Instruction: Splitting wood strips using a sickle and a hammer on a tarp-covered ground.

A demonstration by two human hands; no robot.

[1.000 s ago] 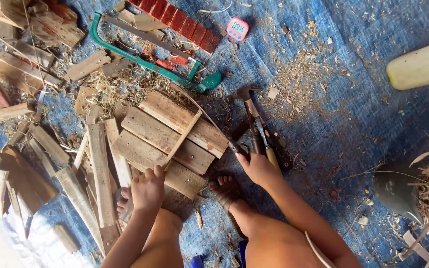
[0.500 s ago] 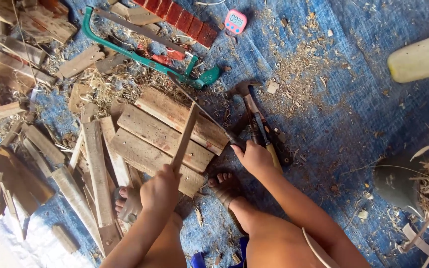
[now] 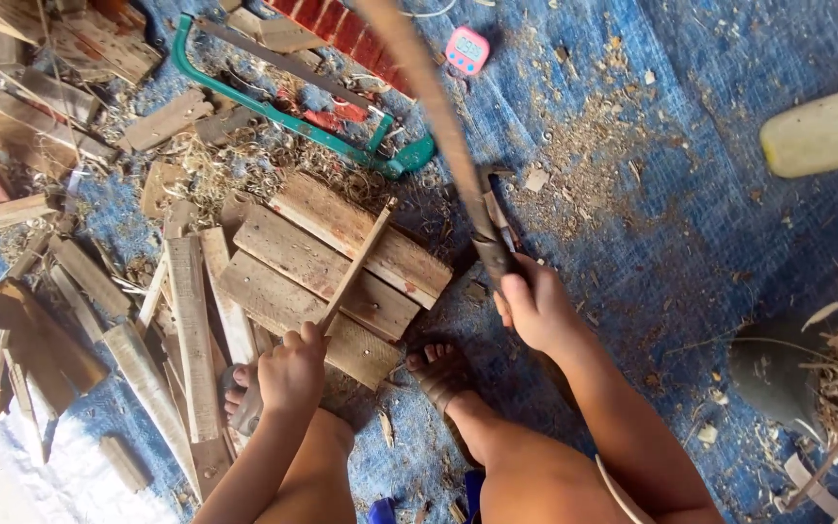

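My left hand (image 3: 291, 367) grips the near end of a thin wooden slat (image 3: 358, 260). The slat lies slanted across a panel of nailed planks (image 3: 295, 254) on the blue tarp (image 3: 652, 252). My right hand (image 3: 535, 309) is closed on the lower end of a long brown tool (image 3: 443, 121), whose shaft rises towards the camera and up past the frame's top edge. A dark metal tool (image 3: 493, 194) lies on the tarp just behind that hand. My feet (image 3: 441, 375) rest at the panel's near edge.
A green hacksaw (image 3: 283, 114) lies beyond the panel, with red bricks (image 3: 337, 27) and a small pink device (image 3: 467, 50) behind it. Loose boards and shavings (image 3: 80, 291) crowd the left. A pale yellow cylinder (image 3: 826, 126) and a dark round object (image 3: 778, 374) sit at the right.
My right hand has raised the long tool off the tarp, and it now stands up towards the camera. My left hand took hold of the slat and keeps it across the panel.
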